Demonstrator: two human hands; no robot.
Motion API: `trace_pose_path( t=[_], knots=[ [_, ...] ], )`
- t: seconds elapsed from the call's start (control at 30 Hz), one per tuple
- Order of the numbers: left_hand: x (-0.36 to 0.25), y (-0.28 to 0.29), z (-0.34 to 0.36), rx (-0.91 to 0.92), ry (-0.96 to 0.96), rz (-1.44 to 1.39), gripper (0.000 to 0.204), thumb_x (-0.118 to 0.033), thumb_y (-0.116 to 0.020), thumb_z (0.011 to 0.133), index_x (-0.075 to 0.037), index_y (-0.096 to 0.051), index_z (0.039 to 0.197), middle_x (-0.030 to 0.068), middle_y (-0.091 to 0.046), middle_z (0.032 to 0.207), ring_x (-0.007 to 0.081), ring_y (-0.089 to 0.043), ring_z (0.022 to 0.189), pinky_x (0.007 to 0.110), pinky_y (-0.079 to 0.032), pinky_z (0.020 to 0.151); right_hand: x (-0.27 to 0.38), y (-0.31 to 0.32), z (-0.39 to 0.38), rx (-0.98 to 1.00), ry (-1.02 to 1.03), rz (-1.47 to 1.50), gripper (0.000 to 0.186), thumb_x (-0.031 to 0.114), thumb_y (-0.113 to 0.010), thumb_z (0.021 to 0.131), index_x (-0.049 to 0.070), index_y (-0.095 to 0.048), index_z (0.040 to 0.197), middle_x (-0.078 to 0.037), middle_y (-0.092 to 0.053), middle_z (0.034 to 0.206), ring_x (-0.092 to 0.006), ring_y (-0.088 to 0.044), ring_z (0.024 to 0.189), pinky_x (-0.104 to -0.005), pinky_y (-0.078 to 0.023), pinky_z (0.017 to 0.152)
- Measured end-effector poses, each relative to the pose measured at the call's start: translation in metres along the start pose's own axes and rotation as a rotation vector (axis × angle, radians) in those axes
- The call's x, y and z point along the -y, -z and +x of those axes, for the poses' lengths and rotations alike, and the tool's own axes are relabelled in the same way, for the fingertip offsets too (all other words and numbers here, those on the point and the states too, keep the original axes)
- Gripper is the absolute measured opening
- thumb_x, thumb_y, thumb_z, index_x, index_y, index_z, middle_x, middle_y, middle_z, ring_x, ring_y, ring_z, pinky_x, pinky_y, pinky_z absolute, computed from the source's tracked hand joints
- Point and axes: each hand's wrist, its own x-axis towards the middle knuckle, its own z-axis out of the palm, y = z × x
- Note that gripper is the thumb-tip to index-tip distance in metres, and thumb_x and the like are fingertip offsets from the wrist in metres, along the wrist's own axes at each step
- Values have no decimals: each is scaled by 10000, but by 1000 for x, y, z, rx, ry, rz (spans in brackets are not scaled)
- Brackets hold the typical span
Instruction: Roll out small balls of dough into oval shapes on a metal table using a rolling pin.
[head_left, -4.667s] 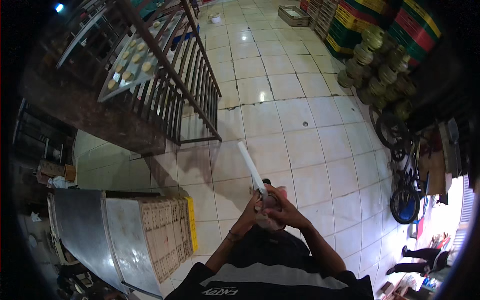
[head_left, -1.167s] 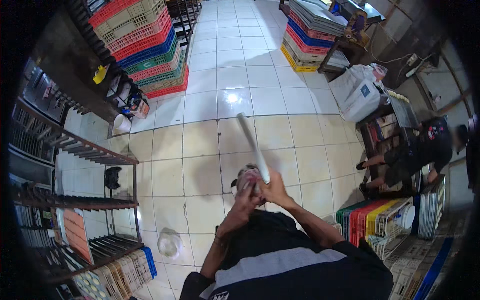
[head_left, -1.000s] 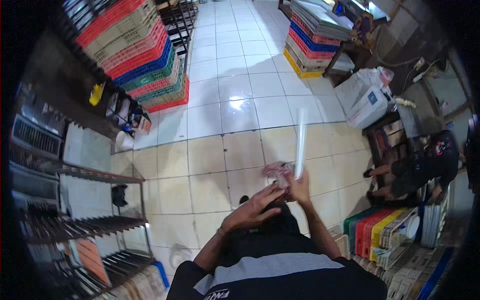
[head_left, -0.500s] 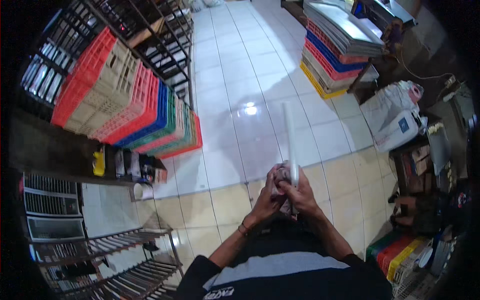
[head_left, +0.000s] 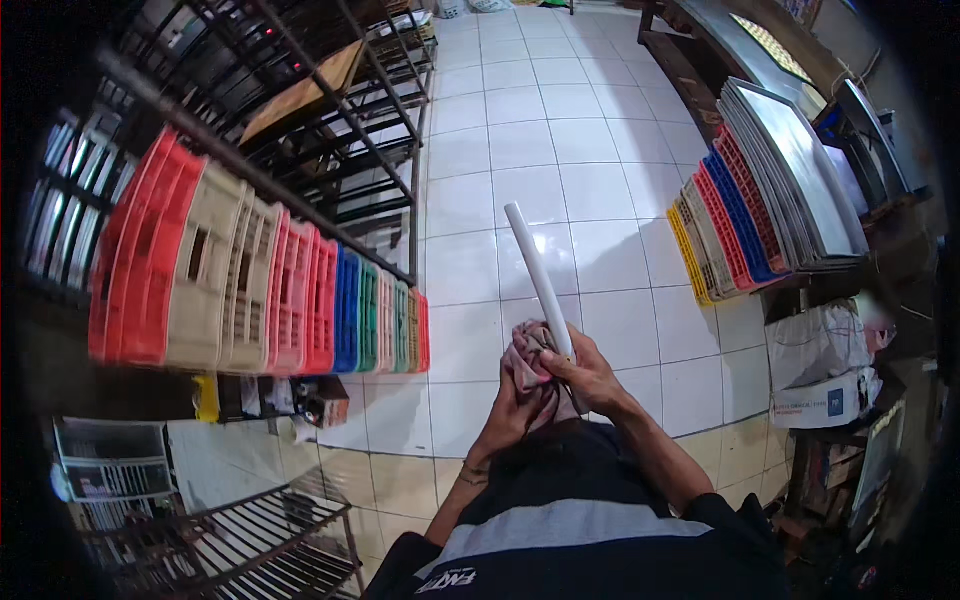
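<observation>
Head view: your right hand [head_left: 592,382] is closed round the near end of the white tube [head_left: 541,275], thumb against the bunched cloth [head_left: 527,360]. Your left hand [head_left: 512,412] is curled on that cloth from the other side; its fingertips are hidden, so their closure cannot be confirmed. Since half a second ago, the tube has swung further left and you have advanced onto the white tiles [head_left: 465,400]. Both hands remain occupied.

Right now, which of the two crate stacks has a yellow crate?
The right stack: its bottom crate is yellow; the left stack shows no yellow.
</observation>
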Motion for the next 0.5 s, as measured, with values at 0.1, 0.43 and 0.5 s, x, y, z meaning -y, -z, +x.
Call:
trace_pose_path(
  t=[0.1,0.43,0.5],
  knots=[
    [-13,17,137,-12,151,-99,671,59,-527,1057,-53,-241,1654,128,-473,1544,254,-473,1445,374,-414,1206,36,45,73,-34,82,66,601,154,-706,1045,2,-435,1559,-80,-639,1295,-171,-578,1227,-328,-466,1086],
    [-1,8,516,567,-167,285,568,-86,-640,1026,-10,-425,1546,73,-629,1192,183,-620,1075,342,-517,967,121,235,285,-513,328,85,256,195,-734,1029,-14,-668,1162,-51,-693,924,-132,-643,914,-322,-548,854],
    [4,2,571,601,-235,297,532,-116,-608,1068,-11,-422,1554,65,-617,1160,178,-612,1046,344,-519,951,145,282,335,-548,184,-94,248,234,-703,1052,-12,-679,1079,-50,-671,854,-132,-617,837,-338,-535,778]
  ],
)
